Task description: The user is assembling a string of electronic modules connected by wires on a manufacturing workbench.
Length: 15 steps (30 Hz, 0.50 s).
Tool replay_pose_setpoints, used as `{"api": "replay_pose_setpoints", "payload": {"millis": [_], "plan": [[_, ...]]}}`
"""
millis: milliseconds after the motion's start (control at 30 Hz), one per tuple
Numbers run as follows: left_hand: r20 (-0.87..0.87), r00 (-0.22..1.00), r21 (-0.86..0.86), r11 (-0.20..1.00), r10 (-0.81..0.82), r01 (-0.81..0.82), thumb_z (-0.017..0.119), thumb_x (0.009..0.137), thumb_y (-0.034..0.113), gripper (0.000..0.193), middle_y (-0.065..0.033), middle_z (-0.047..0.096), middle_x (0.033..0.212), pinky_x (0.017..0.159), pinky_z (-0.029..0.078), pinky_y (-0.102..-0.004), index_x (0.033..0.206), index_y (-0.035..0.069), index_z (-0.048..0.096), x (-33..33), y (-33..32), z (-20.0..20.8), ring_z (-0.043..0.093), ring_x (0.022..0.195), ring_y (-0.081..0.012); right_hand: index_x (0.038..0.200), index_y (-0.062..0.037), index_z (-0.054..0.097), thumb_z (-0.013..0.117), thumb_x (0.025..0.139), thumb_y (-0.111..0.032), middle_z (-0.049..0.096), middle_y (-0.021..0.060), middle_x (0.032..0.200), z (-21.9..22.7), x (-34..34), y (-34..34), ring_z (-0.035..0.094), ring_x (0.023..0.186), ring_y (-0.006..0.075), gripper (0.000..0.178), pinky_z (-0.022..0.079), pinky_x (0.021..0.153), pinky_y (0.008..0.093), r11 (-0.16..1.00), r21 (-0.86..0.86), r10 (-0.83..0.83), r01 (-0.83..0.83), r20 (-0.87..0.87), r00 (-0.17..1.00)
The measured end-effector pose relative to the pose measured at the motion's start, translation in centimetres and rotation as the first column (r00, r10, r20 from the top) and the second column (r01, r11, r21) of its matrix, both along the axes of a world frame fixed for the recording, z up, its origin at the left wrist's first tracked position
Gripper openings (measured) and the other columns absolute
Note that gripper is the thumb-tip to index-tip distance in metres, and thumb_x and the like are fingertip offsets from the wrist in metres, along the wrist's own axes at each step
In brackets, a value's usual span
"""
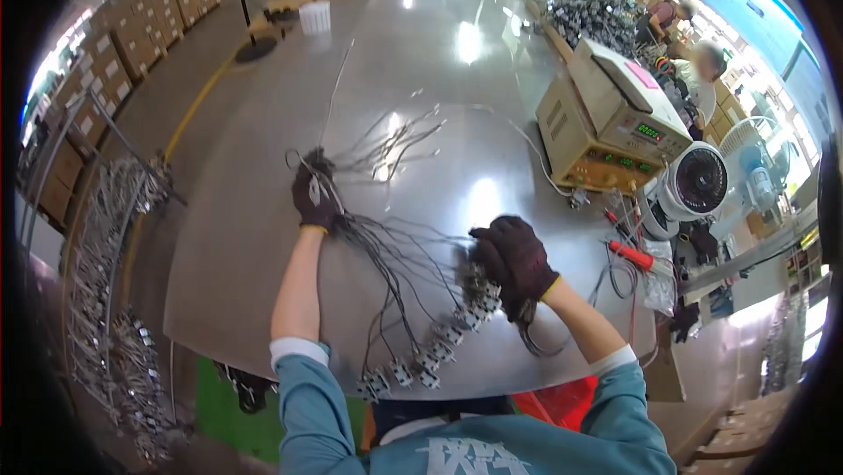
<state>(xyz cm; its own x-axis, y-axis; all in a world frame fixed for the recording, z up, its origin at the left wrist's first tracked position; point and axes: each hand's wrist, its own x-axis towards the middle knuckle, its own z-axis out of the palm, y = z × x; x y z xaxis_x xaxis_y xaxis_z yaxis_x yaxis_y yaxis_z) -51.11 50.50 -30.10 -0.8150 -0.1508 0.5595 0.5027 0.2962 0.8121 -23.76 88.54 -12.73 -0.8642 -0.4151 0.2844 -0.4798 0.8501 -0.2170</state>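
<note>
Both my hands wear dark knitted gloves with yellow cuffs. My left hand (314,197) is closed round the gathered part of a bundle of thin dark cables (378,236) on the metal tabletop. Loose cable ends (399,143) fan out to the right beyond it. From the bundle the cables spread toward me, ending in a row of small silver and black connectors (428,357) along the near edge. My right hand (516,262) is curled over several of these cables at the row's right end; its fingertips are partly blurred. A cable loop hangs below that hand.
Two stacked bench instruments (606,124) with lit displays stand on the right. Beside them are a small fan (698,178) and a red-handled probe (630,255). A heap of dark parts (597,17) lies far right, near two people. Cable bundles (110,247) hang on a left rack.
</note>
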Motion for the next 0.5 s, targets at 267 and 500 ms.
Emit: {"api": "replay_pose_setpoints", "payload": {"millis": [267,500], "plan": [[-0.148,0.988,-0.042,0.998,-0.042,0.037,0.056,0.105,0.002,0.036,-0.0055,0.073,0.120,0.094,0.054,-0.0292,0.139,0.000,0.067,0.2,-4.6,0.9,0.067,0.104,-0.0131,0.139,-0.0135,0.065,0.067,0.097,-0.020,0.070,0.0111,0.098,-0.4,1.4,-4.4,0.067,0.100,0.0344,0.043,0.051,0.094,0.0473,0.975,-0.153,-0.181,0.163,-0.114,0.977],[0.214,0.974,-0.221,0.975,0.074,-0.025,0.078,0.096,0.028,0.036,-0.0099,0.076,0.108,0.087,0.057,-0.0423,0.122,0.004,0.072,1.5,-8.7,3.2,0.071,0.095,-0.0252,0.158,-0.0144,0.049,0.070,0.088,-0.010,0.076,0.0066,0.118,-0.7,1.4,-6.1,0.068,0.112,0.0338,0.073,0.056,0.099,0.0462,0.911,-0.349,-0.230,0.218,0.006,0.973]]}}
